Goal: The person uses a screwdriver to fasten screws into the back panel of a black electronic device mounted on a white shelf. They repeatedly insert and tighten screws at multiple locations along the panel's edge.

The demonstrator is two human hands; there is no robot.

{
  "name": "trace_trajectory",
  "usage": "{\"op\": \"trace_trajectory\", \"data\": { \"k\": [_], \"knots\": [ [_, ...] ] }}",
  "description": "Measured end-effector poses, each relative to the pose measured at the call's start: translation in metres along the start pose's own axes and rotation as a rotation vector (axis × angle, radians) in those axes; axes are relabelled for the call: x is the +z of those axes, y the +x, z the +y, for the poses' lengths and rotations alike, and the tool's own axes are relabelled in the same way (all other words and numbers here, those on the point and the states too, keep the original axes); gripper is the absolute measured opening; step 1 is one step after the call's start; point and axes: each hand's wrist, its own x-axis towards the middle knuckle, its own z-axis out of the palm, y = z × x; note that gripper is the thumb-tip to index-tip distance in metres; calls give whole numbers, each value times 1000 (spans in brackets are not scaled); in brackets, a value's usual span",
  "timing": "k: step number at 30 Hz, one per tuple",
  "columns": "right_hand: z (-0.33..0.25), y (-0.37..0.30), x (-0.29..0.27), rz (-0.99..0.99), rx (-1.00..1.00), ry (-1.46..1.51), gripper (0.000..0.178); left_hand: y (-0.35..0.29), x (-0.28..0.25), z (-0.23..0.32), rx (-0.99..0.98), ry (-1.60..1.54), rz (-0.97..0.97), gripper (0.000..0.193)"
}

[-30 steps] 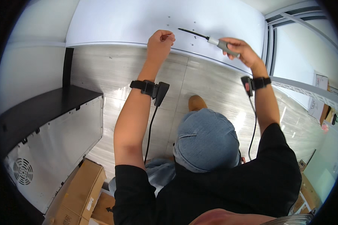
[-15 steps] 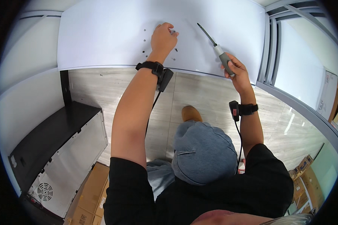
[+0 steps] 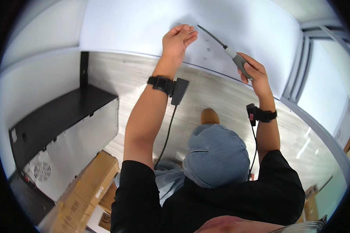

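Over the white tabletop [image 3: 116,27], my right hand [image 3: 258,73] is wrapped round a screwdriver [image 3: 238,61] by its grey handle. Its dark shaft slants up and left, with the tip close to the fingers of my left hand [image 3: 178,42]. Thumb and forefinger of that left hand meet in a pinch, while the other fingers are loosely bent. Whatever the pinch holds is too small to make out. Between the hands, small dark screws [image 3: 209,49] lie on the tabletop, smeared by motion.
A computer case [image 3: 74,128] stands on the floor at left, beside cardboard boxes [image 3: 85,186]. Grey metal framing [image 3: 299,70] borders the table on the right. Cables run from the black wrist straps [image 3: 161,84] along both arms.
My left hand has risen off the tabletop and turned, its fingertips now pinched. The screwdriver tip has come nearer to it. The whole view has swung, shifting the table up and right.
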Motion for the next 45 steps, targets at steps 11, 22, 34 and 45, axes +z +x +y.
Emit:
{"op": "trace_trajectory", "data": {
  "k": [11,22,34,45],
  "knots": [
    [-45,24,158,-516,-19,-222,32,-128,-170,65,246,-592,-29,13],
    [-53,12,270,-750,-44,-372,33,-220,-252,83,457,-576,150,14],
    [-67,-2,317,-855,-79,-408,34,-259,-284,98,519,-565,193,11],
    [-125,-39,355,-827,-292,-699,29,-280,-293,132,410,-616,166,12]
  ]
}}
